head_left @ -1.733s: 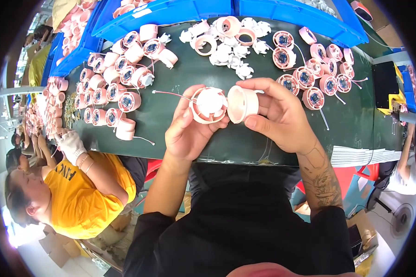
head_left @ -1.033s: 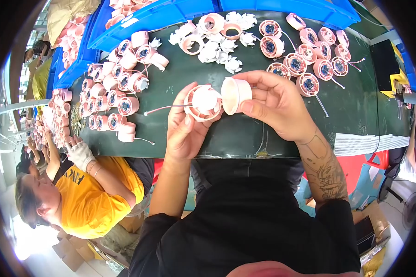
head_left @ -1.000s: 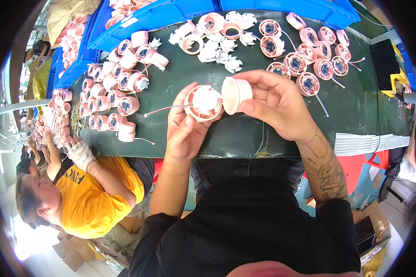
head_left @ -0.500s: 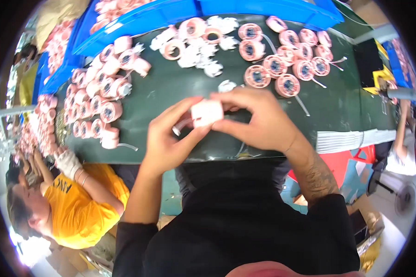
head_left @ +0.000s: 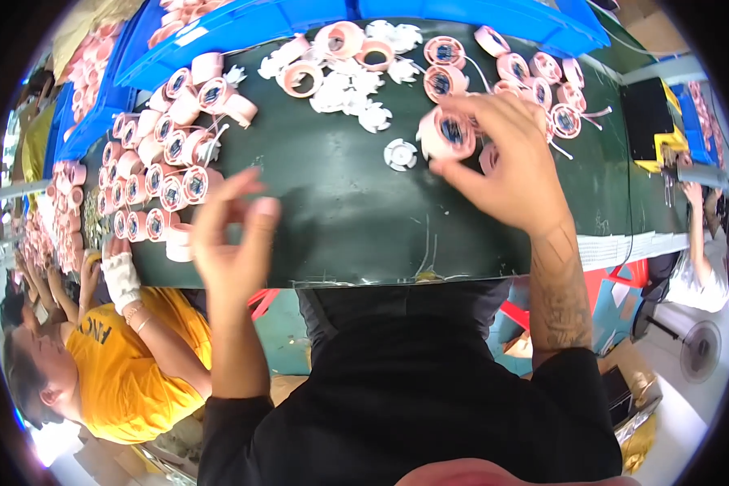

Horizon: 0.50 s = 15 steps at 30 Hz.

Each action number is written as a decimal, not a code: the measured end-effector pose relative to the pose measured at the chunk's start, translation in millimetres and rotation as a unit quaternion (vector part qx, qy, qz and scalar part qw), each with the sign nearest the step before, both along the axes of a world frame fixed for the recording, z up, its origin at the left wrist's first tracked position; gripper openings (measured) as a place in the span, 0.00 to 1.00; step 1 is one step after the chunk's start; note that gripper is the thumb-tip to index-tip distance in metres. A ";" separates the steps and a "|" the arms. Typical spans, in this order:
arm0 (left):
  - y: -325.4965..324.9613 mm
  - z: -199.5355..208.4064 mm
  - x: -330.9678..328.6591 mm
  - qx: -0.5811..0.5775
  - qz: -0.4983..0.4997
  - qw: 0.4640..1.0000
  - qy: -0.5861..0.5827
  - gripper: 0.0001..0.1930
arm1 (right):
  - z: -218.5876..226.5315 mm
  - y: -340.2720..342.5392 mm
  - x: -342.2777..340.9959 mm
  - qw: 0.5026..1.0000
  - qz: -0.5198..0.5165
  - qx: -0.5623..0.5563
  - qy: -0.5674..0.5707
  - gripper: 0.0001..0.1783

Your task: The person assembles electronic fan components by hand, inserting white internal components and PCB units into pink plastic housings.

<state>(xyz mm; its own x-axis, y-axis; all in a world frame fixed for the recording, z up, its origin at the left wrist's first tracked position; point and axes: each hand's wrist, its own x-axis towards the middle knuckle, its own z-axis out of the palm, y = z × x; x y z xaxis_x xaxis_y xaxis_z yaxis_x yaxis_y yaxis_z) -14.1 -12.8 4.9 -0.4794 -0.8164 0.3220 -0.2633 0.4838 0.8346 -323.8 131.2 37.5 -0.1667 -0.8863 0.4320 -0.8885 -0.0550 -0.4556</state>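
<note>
My right hand (head_left: 506, 162) holds a pink round housing (head_left: 447, 136) with a dark circuit board inside, fingers over its top and thumb below. It is over the group of similar pink housings (head_left: 565, 119) at the right, several with white wires. My left hand (head_left: 233, 235), slightly blurred, is open with thumb and fingers apart. Nothing shows in it, and it is beside the left group of pink housings (head_left: 160, 180). Between the hands, a single white toothed disc (head_left: 399, 155) lies on the dark green table (head_left: 340, 227). Beyond it are white toothed parts (head_left: 348, 93) and empty pink rings (head_left: 301, 79).
Blue bins (head_left: 275, 26) with pink parts line the far edge. To the left a co-worker in a yellow shirt (head_left: 142, 364) reaches a gloved hand (head_left: 121, 279) to the table. A stack of white strips (head_left: 607, 249) lies at the right front, near a red stool (head_left: 591, 292).
My hands have parted from the middle. The right carried a pink housing to the right group; the left let go and moved left. The white disc now shows fully.
</note>
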 end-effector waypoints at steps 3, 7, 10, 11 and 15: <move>23.9 6.1 -39.1 0.048 -0.144 0.988 -0.015 0.30 | 14.5 -7.7 43.0 0.996 0.071 0.044 0.021 0.29; 24.4 -10.6 -75.5 0.084 -0.173 0.981 0.032 0.30 | -9.8 -30.0 64.0 0.992 0.105 0.054 0.050 0.36; 6.2 -29.6 -67.4 0.166 -0.159 0.972 0.050 0.30 | -2.9 -40.6 62.3 0.980 0.162 0.105 -0.049 0.43; 1.7 -33.0 -61.1 0.208 -0.150 0.964 0.071 0.30 | -1.0 -46.9 60.8 0.971 0.174 0.114 -0.115 0.42; -17.7 -36.4 -24.3 0.337 -0.084 0.918 0.189 0.26 | 2.9 -103.6 18.9 0.994 0.089 0.002 -0.069 0.29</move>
<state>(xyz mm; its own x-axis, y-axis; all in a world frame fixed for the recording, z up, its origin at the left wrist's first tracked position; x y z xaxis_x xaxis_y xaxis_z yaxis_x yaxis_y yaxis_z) -38.4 -30.5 -31.5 -0.5750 -0.8159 -0.0602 0.1381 -0.1694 0.9758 -304.9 27.7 40.3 -0.0639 -0.9091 0.4117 -0.7935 -0.2039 -0.5734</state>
